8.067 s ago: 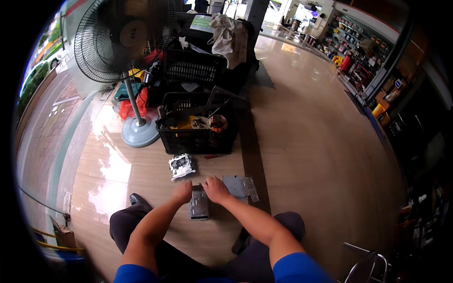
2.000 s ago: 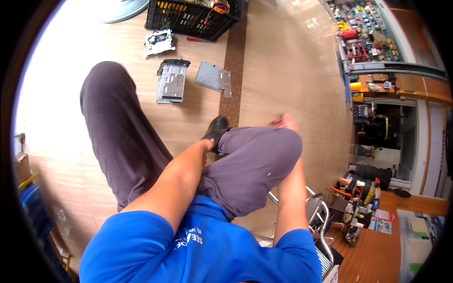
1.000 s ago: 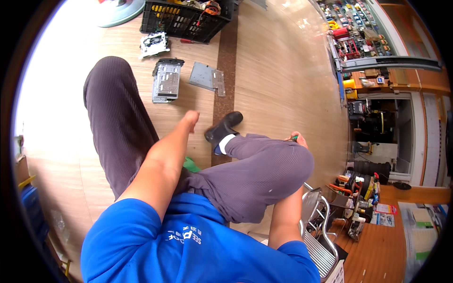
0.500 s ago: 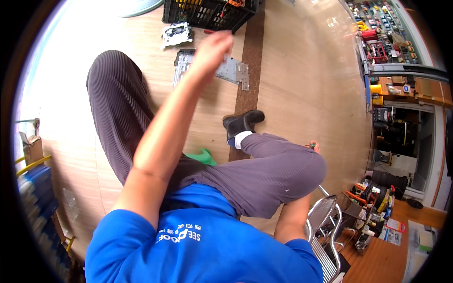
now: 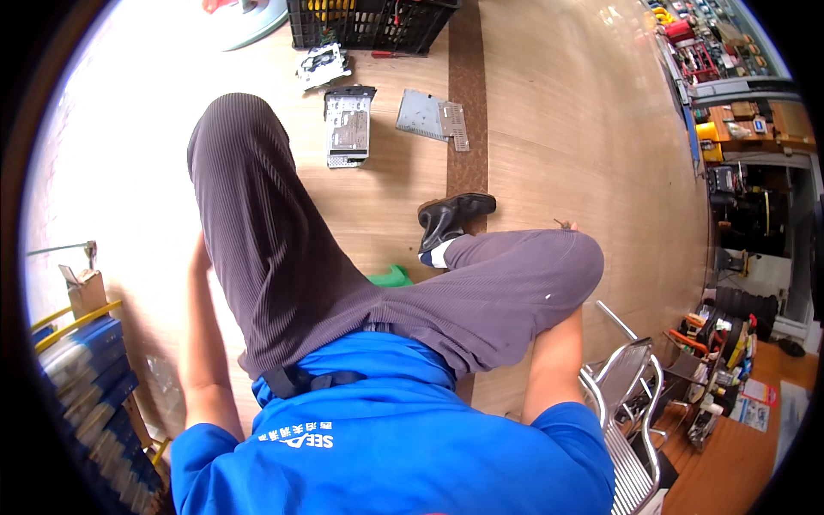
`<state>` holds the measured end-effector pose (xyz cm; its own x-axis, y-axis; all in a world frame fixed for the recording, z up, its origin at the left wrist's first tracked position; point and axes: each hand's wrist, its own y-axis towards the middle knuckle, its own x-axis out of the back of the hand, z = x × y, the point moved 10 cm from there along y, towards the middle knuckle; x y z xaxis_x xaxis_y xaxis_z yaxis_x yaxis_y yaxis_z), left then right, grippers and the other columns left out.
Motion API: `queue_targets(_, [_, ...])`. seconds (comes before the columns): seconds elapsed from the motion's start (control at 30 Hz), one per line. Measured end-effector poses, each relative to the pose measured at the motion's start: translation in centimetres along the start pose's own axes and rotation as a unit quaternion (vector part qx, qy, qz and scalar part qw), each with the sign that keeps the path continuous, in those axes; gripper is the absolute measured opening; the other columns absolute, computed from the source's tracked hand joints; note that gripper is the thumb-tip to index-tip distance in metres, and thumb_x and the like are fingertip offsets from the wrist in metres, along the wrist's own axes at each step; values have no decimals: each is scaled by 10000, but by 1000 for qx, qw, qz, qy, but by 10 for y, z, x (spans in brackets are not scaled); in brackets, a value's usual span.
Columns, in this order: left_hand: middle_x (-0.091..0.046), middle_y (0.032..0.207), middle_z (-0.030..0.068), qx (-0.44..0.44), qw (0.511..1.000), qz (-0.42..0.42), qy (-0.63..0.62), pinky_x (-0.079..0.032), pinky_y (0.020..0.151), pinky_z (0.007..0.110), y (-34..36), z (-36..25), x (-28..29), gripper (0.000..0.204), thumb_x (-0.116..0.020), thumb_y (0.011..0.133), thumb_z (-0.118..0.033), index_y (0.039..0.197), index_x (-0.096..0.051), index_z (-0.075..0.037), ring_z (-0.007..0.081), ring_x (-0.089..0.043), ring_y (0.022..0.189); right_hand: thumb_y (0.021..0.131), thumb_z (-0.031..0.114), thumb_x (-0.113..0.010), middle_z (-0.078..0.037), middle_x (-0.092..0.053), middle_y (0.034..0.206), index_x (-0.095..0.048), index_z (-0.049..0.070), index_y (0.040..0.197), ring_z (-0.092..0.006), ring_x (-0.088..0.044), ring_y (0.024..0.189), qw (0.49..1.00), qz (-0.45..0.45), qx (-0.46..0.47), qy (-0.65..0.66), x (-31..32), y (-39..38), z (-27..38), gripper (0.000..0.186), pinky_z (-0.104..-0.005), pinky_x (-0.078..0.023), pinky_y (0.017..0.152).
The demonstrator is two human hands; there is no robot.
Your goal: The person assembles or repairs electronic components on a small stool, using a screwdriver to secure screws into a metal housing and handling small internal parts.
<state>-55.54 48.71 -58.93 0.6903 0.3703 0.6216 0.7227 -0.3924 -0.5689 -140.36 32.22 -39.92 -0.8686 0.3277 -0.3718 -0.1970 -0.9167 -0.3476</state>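
My left forearm (image 5: 206, 360) runs down along the outside of my left leg, and the leg hides the hand. Beyond my right knee only a bit of my right hand (image 5: 575, 227) shows, closed at a small brownish thing (image 5: 562, 225) too small to name. On the floor ahead stands a box-shaped metal electronic unit (image 5: 348, 129) with a dark front edge. To its right lies a flat grey metal cover plate (image 5: 421, 114) with a slotted end. A white and black disc mechanism (image 5: 324, 66) lies farther off. Neither hand touches these parts.
A black plastic crate (image 5: 369, 26) with odds and ends stands at the far side, a red-handled tool (image 5: 384, 55) before it. A green plastic thing (image 5: 392, 275) sits between my legs. On the right are a metal chair (image 5: 631, 412) and a cluttered wooden bench (image 5: 730, 455); stacked blue boxes (image 5: 94, 369) stand left.
My left arm, stretched forward over the metal unit toward the crate, has come back and down beside my left leg. The metal unit shows fully. My right hand stays by the right knee.
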Motion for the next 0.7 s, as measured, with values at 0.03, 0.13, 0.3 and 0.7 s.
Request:
queue_targets(0.03, [-411, 1424, 198, 54, 998, 25, -2, -334, 1083, 462, -8, 48, -21, 626, -450, 957, -448, 1401, -382, -12, 318, -373, 1339, 962, 337, -528, -62, -568, 760, -549, 91, 1046, -164, -558, 689, 1000, -1, 4, -1, 3, -1, 3, 261, -286, -480, 605])
queue_targets(0.13, [-409, 1425, 200, 144, 987, 69, -19, -334, 1083, 462, -51, 133, -61, 627, -449, 957, -446, 1403, -377, -12, 319, -372, 1339, 962, 338, -528, -64, -570, 762, -547, 91, 1048, -166, -560, 688, 1000, -11, 9, 0, 20, -4, 9, 263, -287, -482, 605])
queue_targets(0.3, [-406, 1426, 203, 166, 982, 76, -53, -335, 1083, 462, -74, 168, -65, 628, -447, 958, -444, 1406, -369, -12, 320, -371, 1339, 962, 341, -527, -67, -574, 766, -545, 90, 1052, -169, -564, 687, 1000, -2, 8, -9, 23, -5, 15, 267, -290, -485, 604])
queue_targets(0.7, [-398, 1429, 209, 133, 985, 88, -59, -336, 1082, 462, -60, 155, -59, 631, -443, 961, -440, 1414, -350, -10, 323, -367, 1341, 961, 347, -526, -75, -584, 774, -539, 90, 1062, -176, -573, 684, 1000, 0, 3, -15, 26, -6, 18, 276, -296, -493, 602])
